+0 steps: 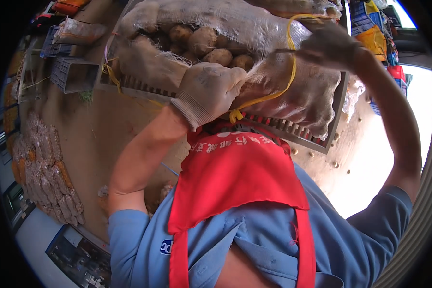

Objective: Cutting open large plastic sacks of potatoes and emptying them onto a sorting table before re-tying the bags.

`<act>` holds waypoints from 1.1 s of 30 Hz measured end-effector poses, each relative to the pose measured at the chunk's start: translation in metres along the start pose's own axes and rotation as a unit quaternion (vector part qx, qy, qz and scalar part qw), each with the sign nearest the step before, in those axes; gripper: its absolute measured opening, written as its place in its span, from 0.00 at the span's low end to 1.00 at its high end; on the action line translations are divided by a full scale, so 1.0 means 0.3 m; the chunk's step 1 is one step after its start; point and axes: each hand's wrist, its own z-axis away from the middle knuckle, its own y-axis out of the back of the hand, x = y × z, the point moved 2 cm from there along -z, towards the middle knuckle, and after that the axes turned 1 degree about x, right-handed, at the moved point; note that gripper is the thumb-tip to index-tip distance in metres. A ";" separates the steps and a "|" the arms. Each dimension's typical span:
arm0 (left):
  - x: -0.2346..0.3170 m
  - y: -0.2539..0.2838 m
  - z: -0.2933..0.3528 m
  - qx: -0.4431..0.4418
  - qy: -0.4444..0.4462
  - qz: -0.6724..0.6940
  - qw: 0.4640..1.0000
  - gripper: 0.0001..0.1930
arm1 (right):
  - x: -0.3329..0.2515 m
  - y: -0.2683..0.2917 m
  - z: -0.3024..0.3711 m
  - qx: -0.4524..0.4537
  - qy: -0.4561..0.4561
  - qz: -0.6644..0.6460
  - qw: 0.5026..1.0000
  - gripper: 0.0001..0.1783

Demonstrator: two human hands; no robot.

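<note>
A translucent woven mesh sack (293, 91) lies in front of me, torn wide along its upper side. Brown round potatoes (202, 41) show through the tear. My left hand (211, 89), in a pale knitted glove, is closed on the frayed edge of the sack, just below the potatoes. To the right, over the sack, is my gloved right hand (332, 47), blurred by motion. Its fingers are closed around a thin dark tool (287, 51) pointing left, whose kind I cannot make out. A yellow strap (273, 95) loops across the sack between my hands.
Under the sack is a slatted grey metal frame (312, 142). Blue-grey plastic crates (75, 74) stand at the left, above a pile of filled mesh bags (45, 168). Several small round pieces (335, 164) lie on the floor at the right. More crates (365, 19) are at the far right.
</note>
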 end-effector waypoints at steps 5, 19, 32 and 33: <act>-0.014 0.006 -0.023 -0.030 0.030 0.075 0.996 0.11 | 0.105 0.028 0.272 -0.045 -0.228 -0.162 0.959 0.17; 0.026 -0.090 -0.097 -0.003 -0.010 -0.058 0.998 0.09 | -0.058 0.003 -0.070 0.057 -0.078 -0.153 0.983 0.18; 0.058 -0.051 -0.074 -0.031 -0.052 0.001 0.998 0.07 | 0.033 0.079 0.285 0.022 -0.163 -0.110 0.980 0.19; 0.068 -0.055 -0.088 -0.048 -0.063 0.001 0.997 0.08 | 0.016 0.081 0.260 0.064 -0.155 -0.159 0.973 0.19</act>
